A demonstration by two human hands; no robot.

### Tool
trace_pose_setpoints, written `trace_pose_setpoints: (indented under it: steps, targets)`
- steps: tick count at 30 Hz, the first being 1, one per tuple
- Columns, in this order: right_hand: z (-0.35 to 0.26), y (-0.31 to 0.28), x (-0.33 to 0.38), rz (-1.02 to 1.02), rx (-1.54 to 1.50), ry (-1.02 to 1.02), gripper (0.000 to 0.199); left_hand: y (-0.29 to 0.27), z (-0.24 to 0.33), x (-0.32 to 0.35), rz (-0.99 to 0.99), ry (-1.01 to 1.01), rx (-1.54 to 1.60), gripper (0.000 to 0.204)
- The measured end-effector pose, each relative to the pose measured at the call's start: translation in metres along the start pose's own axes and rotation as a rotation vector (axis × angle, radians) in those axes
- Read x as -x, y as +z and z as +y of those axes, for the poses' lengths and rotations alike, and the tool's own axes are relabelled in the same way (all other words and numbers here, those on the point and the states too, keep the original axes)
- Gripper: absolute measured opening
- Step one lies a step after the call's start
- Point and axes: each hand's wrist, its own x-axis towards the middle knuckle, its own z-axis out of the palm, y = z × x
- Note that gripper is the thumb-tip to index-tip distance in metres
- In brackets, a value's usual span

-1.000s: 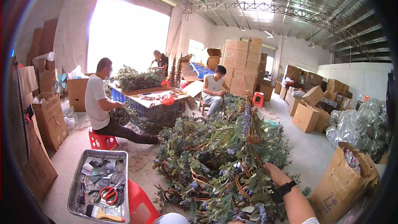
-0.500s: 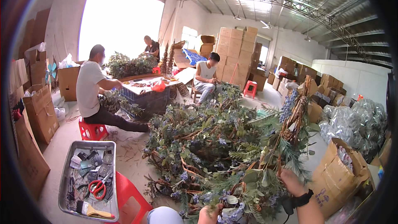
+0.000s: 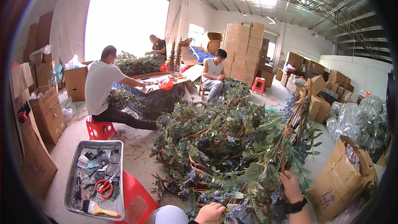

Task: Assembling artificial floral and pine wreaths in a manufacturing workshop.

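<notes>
A large heap of artificial greenery wreaths (image 3: 199, 157), with brown twigs and blue berry clusters, fills the floor in front of me. On its near right side stands a tall leafy twig wreath (image 3: 284, 147) with pine needles, its bare twig ends pointing up. My right hand (image 3: 291, 187), a black band at its wrist, is closed round a brown stem low on this wreath. Beside the near edge of the foliage, my left hand (image 3: 210, 213) has curled fingers. Leaves and the hand's own back hide what its fingertips hold.
At my left, a metal tray (image 3: 121, 170) over a red stool (image 3: 139, 197) holds red-handled scissors (image 3: 104, 187), a paintbrush (image 3: 97, 209) and small dark cards. An open carton (image 3: 338, 182) stands right. Several co-workers sit beyond, round a low table (image 3: 155, 86).
The view has shifted left, so everything sits further right in it. My left hand has risen more into view. My right hand stays on the stem.
</notes>
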Motion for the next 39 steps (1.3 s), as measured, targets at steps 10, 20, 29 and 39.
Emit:
trace_pose_setpoints:
  steps: [10,20,29,39]
  targets:
    - [-0.042,-0.013,0.020,-0.029,0.224,0.063,0.025,-0.014,0.055,-0.010,-0.037,0.377,-0.066,0.048]
    - [-0.018,-0.001,0.064,0.354,0.019,0.048,0.019,0.007,0.016,-0.004,0.220,-0.946,1.059,0.020]
    - [-0.024,0.010,0.070,0.362,0.066,0.019,0.016,-0.021,0.030,-0.017,0.000,-0.906,0.873,0.027]
    - [-0.011,0.009,0.078,0.498,0.050,0.007,0.014,0.029,0.095,0.022,-0.095,-0.055,0.813,0.057]
